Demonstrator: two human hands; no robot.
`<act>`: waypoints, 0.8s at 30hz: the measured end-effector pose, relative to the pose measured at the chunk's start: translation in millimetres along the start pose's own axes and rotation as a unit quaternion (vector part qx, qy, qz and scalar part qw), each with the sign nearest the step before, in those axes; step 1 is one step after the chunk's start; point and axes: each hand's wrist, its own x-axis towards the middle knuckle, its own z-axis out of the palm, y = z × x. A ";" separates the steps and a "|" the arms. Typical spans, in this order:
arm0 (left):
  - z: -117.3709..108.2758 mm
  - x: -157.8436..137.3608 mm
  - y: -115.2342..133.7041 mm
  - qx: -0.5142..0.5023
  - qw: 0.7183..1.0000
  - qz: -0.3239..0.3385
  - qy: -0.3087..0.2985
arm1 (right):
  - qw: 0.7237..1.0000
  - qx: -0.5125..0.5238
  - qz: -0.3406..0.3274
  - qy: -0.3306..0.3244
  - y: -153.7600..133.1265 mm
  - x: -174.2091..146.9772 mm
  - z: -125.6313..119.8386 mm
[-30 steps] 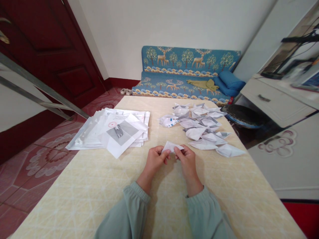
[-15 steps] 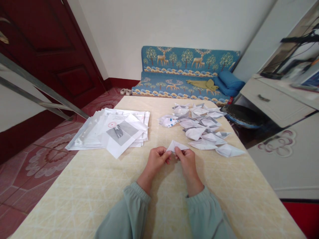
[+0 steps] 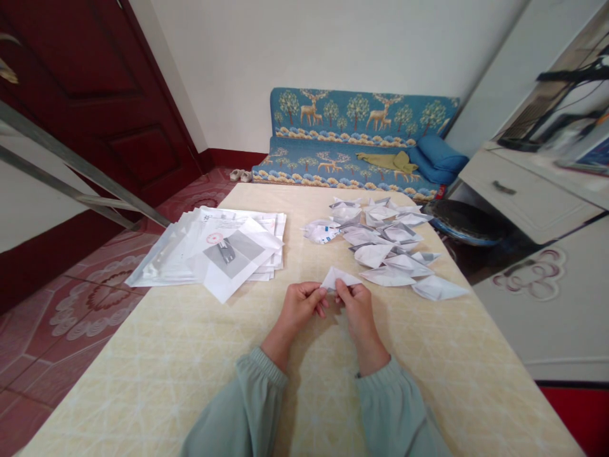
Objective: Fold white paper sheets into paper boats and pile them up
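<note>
A small folded piece of white paper (image 3: 339,277), roughly triangular with its point upward, is held just above the table. My left hand (image 3: 303,301) pinches its left corner between thumb and fingers. On its right side, my right hand (image 3: 354,303) grips it with the thumb across the front face. Several folded paper boats (image 3: 397,261) lie in a group beyond and to the right of my hands. One of them, a paper boat with blue marks (image 3: 322,231), sits at the group's left edge. My fingers partly cover the lower edge of the held paper.
A stack of papers (image 3: 181,244) lies on the left of the cloth-covered table (image 3: 190,374), a printed sheet (image 3: 238,257) on top. Behind the table stands a blue patterned sofa (image 3: 328,149). A white cabinet (image 3: 537,304) is at the right, a metal frame (image 3: 85,162) at the left.
The folded paper has shifted very slightly to the right in my fingers. Both hands keep their pinch, and the boats and the paper stack stay where they were.
</note>
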 end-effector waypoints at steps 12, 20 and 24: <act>0.7 -4.3 9.4 0.073 0.997 0.032 0.000 | 1.000 -0.020 0.002 0.009 -0.2 1.9 -0.5; 1.5 -3.8 7.2 0.074 0.997 0.021 0.006 | 1.000 -0.021 0.001 0.015 -0.5 2.4 -0.6; 1.5 -1.0 5.4 0.053 0.995 0.041 0.068 | 1.000 -0.028 -0.001 0.005 -2.2 1.7 0.7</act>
